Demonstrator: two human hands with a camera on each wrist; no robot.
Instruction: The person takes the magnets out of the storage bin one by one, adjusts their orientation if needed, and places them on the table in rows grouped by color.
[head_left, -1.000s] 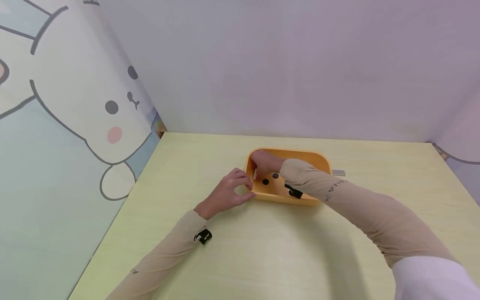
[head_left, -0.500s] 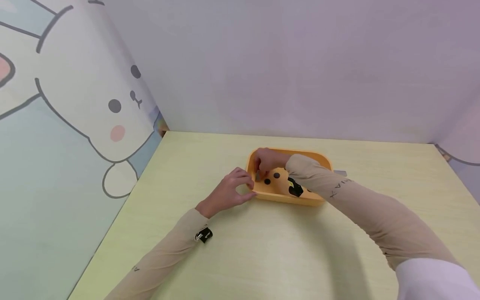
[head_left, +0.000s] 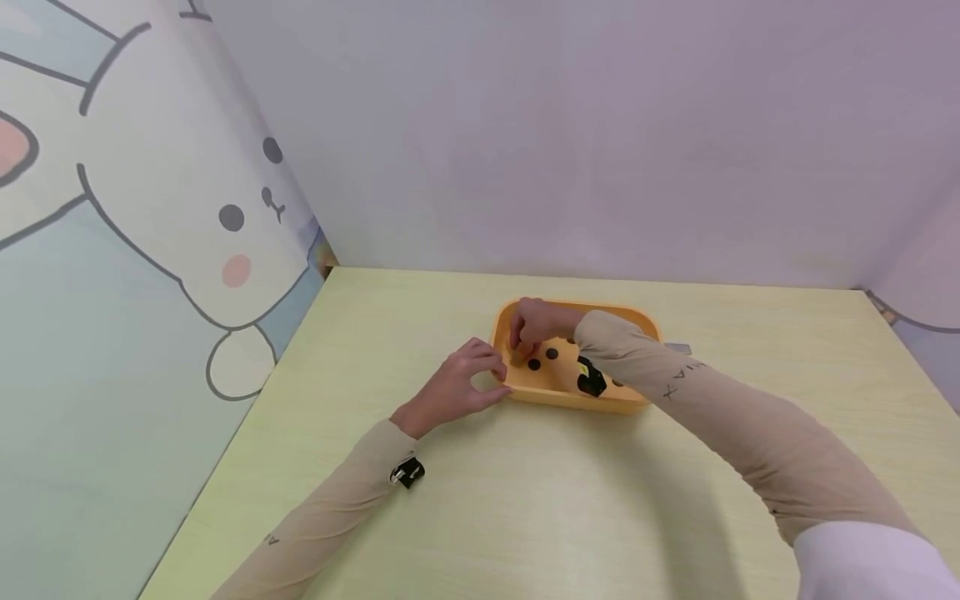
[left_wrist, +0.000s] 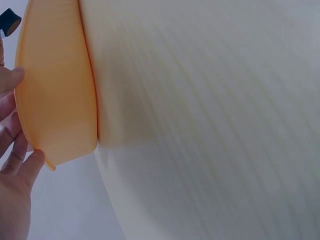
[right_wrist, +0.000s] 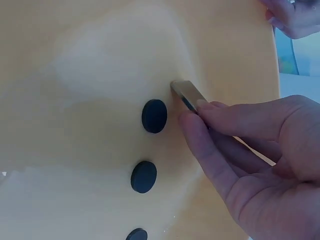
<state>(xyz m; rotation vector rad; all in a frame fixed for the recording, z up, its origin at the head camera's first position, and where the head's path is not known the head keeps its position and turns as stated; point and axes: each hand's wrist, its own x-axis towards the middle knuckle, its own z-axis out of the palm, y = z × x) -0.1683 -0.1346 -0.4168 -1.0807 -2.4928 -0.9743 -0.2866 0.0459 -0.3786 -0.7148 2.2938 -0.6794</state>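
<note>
An orange plastic bin (head_left: 577, 398) sits on the table, with my left hand (head_left: 459, 385) at its front left corner. That hand's fingers curl over the rim while the thumb (left_wrist: 33, 164) bears on the outside. My right hand (head_left: 534, 323) reaches inside the bin, near its left end. Between thumb and fingertips it pinches a small flat metal bar (right_wrist: 187, 92), whose far end is right at the bin's surface. Beside the bar lies a black disc (right_wrist: 154, 116), with another black disc (right_wrist: 144, 177) farther along the bin floor.
A flat grey strip (head_left: 678, 348) juts out at the bin's right side. Behind the pale wooden table (head_left: 450, 517) rises a plain wall (head_left: 570, 150); a wall with a cartoon animal (head_left: 172, 208) stands at the left.
My right hand has shifted slightly right from the bin's left wall, and the metal bar has tipped from nearly upright. The left hand stays at the same corner.
</note>
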